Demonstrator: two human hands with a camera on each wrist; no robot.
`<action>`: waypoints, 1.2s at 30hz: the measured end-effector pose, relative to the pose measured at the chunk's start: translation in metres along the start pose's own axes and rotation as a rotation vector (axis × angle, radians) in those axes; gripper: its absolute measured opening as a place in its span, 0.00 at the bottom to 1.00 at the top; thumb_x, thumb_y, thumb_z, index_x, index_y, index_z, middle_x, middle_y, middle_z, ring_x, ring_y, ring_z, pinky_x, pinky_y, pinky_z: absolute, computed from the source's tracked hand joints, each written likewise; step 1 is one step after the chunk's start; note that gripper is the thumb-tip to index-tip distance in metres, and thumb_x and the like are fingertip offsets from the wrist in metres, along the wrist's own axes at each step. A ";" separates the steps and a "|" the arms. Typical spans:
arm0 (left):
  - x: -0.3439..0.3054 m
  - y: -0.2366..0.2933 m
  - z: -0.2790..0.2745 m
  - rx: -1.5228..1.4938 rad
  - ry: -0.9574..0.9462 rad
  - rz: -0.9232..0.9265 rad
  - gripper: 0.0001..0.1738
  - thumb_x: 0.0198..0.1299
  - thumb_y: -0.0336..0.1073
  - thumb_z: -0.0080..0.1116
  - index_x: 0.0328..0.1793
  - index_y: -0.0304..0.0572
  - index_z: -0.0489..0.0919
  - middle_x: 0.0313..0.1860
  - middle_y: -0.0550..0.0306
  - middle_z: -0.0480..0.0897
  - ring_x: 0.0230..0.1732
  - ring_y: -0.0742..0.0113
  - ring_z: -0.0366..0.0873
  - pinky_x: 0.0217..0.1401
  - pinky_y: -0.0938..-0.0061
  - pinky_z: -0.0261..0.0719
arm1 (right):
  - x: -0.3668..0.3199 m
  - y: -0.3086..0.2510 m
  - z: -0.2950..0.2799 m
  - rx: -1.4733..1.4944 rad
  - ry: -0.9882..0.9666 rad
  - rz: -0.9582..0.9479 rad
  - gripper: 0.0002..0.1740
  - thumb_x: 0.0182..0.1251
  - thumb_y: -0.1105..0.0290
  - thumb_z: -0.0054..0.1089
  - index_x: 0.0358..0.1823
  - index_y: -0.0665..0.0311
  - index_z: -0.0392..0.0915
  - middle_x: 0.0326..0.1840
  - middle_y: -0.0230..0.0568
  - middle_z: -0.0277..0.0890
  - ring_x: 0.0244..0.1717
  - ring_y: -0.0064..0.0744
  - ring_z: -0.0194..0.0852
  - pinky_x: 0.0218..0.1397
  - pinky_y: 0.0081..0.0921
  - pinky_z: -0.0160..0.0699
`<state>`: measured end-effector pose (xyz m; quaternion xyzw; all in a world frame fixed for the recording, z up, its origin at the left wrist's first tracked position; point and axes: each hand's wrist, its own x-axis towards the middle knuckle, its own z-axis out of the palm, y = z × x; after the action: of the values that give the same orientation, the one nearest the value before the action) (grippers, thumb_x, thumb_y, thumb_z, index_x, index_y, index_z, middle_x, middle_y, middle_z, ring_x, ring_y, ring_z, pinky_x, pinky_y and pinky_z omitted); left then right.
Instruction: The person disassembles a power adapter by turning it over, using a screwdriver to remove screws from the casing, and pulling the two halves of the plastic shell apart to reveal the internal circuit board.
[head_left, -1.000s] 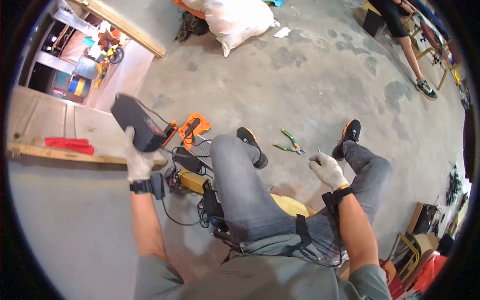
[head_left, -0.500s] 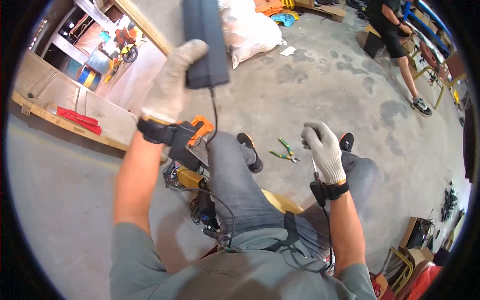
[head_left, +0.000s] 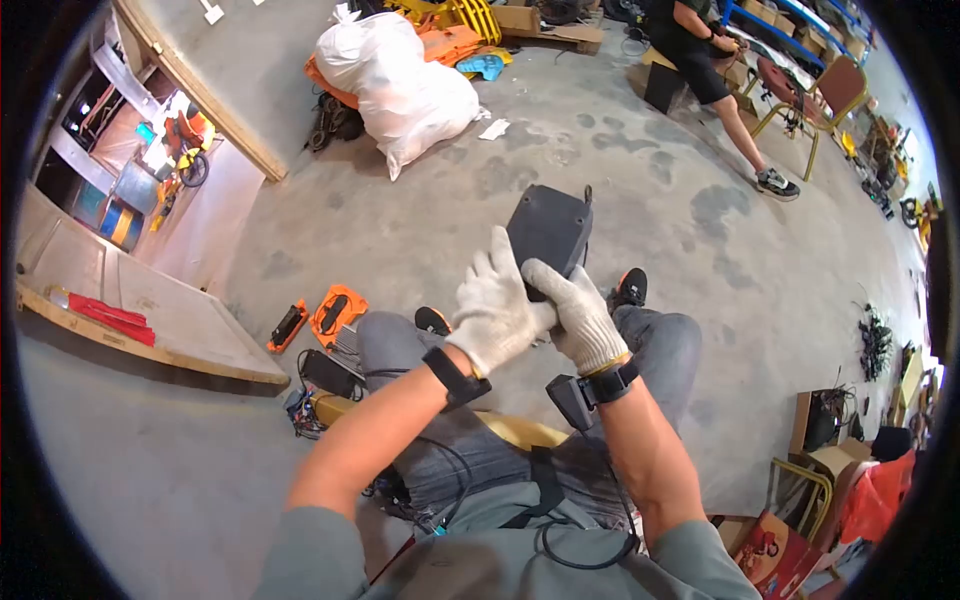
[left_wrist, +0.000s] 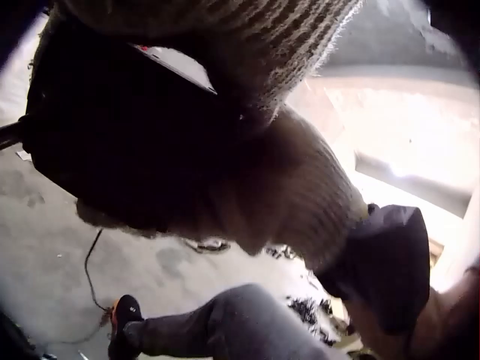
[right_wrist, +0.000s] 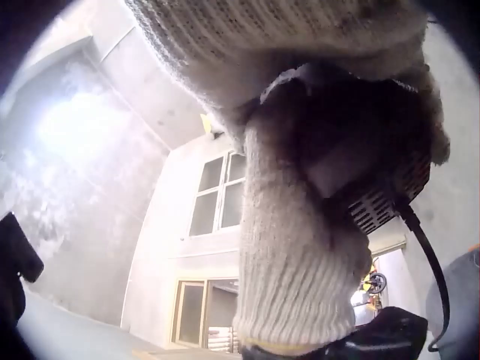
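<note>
A black box [head_left: 550, 228] is held up between both gloved hands in the head view. The right hand [head_left: 582, 318] grips its lower end, thumb across the near face. Spread, straight fingers of the left hand [head_left: 496, 312] lie along its left side, and the two hands touch at the lower end. Seen from the left wrist, the box [left_wrist: 120, 135] is very dark, with the right hand [left_wrist: 292, 187] around its lower side. The right wrist view shows slotted vents on the box [right_wrist: 375, 210] and a cable [right_wrist: 433, 262] hanging from it; the left hand [right_wrist: 289, 240] reaches up to it.
Orange parts [head_left: 335, 310] and a black pack [head_left: 328, 372] lie on the floor at the left, near a wooden panel [head_left: 150, 310]. White sacks [head_left: 405, 95] stand ahead. A seated person's leg [head_left: 740, 135] and chairs [head_left: 842, 88] are at upper right.
From the left, the box has come to the middle, in front of the body. The right hand has moved up to grip it, and the left hand's fingers have spread. The head view has shifted.
</note>
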<state>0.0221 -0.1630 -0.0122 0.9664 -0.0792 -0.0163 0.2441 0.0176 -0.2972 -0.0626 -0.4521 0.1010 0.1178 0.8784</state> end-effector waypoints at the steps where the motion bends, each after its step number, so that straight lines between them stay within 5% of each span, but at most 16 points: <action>1: -0.001 -0.001 0.003 -0.003 -0.010 0.008 0.71 0.46 0.51 0.82 0.87 0.21 0.51 0.67 0.21 0.74 0.67 0.25 0.77 0.72 0.49 0.81 | 0.001 0.002 -0.005 0.002 0.013 -0.003 0.32 0.72 0.61 0.74 0.71 0.70 0.75 0.60 0.42 0.84 0.56 0.33 0.86 0.57 0.35 0.90; 5: -0.020 -0.026 -0.001 -0.118 0.027 0.299 0.69 0.49 0.52 0.82 0.88 0.23 0.52 0.71 0.20 0.72 0.70 0.28 0.76 0.73 0.48 0.80 | -0.012 -0.001 -0.018 0.143 0.021 -0.097 0.27 0.75 0.66 0.70 0.71 0.68 0.74 0.60 0.43 0.84 0.56 0.35 0.87 0.56 0.39 0.92; 7: -0.029 -0.051 -0.024 -0.111 -0.175 0.311 0.58 0.54 0.51 0.79 0.84 0.27 0.63 0.70 0.26 0.77 0.69 0.34 0.80 0.71 0.51 0.81 | -0.016 -0.012 -0.024 0.243 0.034 -0.082 0.27 0.76 0.66 0.71 0.70 0.68 0.75 0.60 0.42 0.84 0.56 0.36 0.87 0.59 0.39 0.93; 9: -0.035 -0.078 -0.036 -0.021 -0.371 0.134 0.36 0.62 0.48 0.72 0.73 0.35 0.80 0.60 0.34 0.86 0.62 0.38 0.85 0.66 0.53 0.83 | -0.015 -0.015 -0.031 0.262 0.034 -0.101 0.27 0.76 0.64 0.71 0.70 0.69 0.74 0.60 0.43 0.84 0.56 0.37 0.88 0.61 0.40 0.93; 11: -0.040 -0.104 -0.037 -0.003 -0.409 0.224 0.21 0.68 0.44 0.65 0.60 0.38 0.88 0.50 0.38 0.88 0.55 0.37 0.87 0.61 0.54 0.83 | -0.010 -0.016 -0.031 0.327 -0.001 -0.133 0.28 0.76 0.62 0.72 0.69 0.70 0.74 0.60 0.43 0.84 0.57 0.37 0.88 0.62 0.41 0.94; 14: -0.045 -0.117 -0.040 -0.061 -0.429 0.212 0.14 0.68 0.35 0.63 0.54 0.38 0.89 0.47 0.40 0.88 0.53 0.38 0.87 0.57 0.54 0.83 | -0.010 -0.022 -0.028 0.314 -0.024 -0.118 0.28 0.77 0.61 0.71 0.69 0.70 0.74 0.60 0.44 0.84 0.57 0.38 0.89 0.62 0.42 0.94; 19: -0.047 -0.167 -0.046 0.108 0.021 0.294 0.10 0.63 0.24 0.64 0.49 0.39 0.89 0.43 0.45 0.88 0.48 0.42 0.86 0.55 0.56 0.84 | -0.013 -0.034 -0.026 0.360 -0.008 -0.126 0.26 0.79 0.61 0.69 0.68 0.69 0.75 0.60 0.46 0.84 0.57 0.39 0.90 0.60 0.43 0.95; 22: -0.045 -0.208 -0.061 0.329 0.262 0.194 0.06 0.65 0.30 0.65 0.46 0.45 0.90 0.47 0.44 0.86 0.50 0.40 0.85 0.55 0.51 0.85 | -0.016 -0.042 -0.027 0.418 0.013 -0.124 0.25 0.79 0.61 0.68 0.68 0.69 0.76 0.61 0.47 0.85 0.58 0.41 0.90 0.62 0.44 0.94; 24: -0.047 -0.229 -0.075 0.550 0.299 -0.071 0.07 0.67 0.35 0.66 0.47 0.45 0.91 0.54 0.40 0.84 0.53 0.37 0.84 0.54 0.48 0.85 | -0.014 -0.043 -0.029 0.462 0.023 -0.130 0.26 0.79 0.60 0.68 0.69 0.69 0.76 0.62 0.48 0.86 0.61 0.43 0.89 0.66 0.45 0.92; 25: -0.049 -0.251 -0.076 0.661 0.370 -0.053 0.11 0.71 0.43 0.64 0.45 0.45 0.90 0.45 0.42 0.87 0.46 0.37 0.85 0.49 0.47 0.85 | -0.013 -0.044 -0.030 0.462 0.017 -0.123 0.26 0.79 0.60 0.68 0.69 0.69 0.76 0.62 0.48 0.86 0.61 0.43 0.89 0.66 0.45 0.92; 27: -0.048 -0.278 -0.084 0.495 0.183 -0.242 0.16 0.75 0.47 0.60 0.42 0.45 0.89 0.35 0.42 0.88 0.35 0.35 0.85 0.44 0.47 0.85 | -0.014 -0.046 -0.032 0.400 0.002 -0.149 0.27 0.79 0.60 0.68 0.70 0.69 0.75 0.64 0.49 0.85 0.62 0.44 0.89 0.67 0.45 0.91; 31: -0.042 -0.291 -0.086 0.216 0.062 -0.284 0.20 0.78 0.48 0.54 0.39 0.42 0.87 0.27 0.47 0.87 0.28 0.44 0.85 0.39 0.53 0.84 | -0.016 -0.044 -0.036 0.387 -0.032 -0.137 0.29 0.78 0.60 0.69 0.72 0.69 0.75 0.64 0.48 0.85 0.63 0.44 0.88 0.68 0.45 0.90; 34: -0.028 -0.300 -0.079 -0.436 0.031 -0.394 0.16 0.76 0.42 0.56 0.52 0.38 0.88 0.39 0.58 0.89 0.43 0.64 0.89 0.41 0.68 0.85 | -0.019 -0.043 -0.037 0.366 -0.016 -0.185 0.29 0.78 0.60 0.69 0.72 0.68 0.74 0.63 0.47 0.86 0.62 0.43 0.89 0.67 0.44 0.91; 36: -0.013 -0.307 -0.078 -0.505 0.075 -0.271 0.15 0.76 0.40 0.56 0.57 0.39 0.87 0.44 0.55 0.89 0.46 0.63 0.89 0.45 0.67 0.86 | -0.020 -0.042 -0.046 0.355 0.008 -0.167 0.29 0.78 0.60 0.70 0.72 0.68 0.74 0.63 0.47 0.86 0.62 0.43 0.89 0.66 0.44 0.91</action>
<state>0.0593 0.1428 -0.0892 0.8767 0.0662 -0.0324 0.4754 0.0076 -0.3609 -0.0511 -0.2975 0.0857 0.0233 0.9506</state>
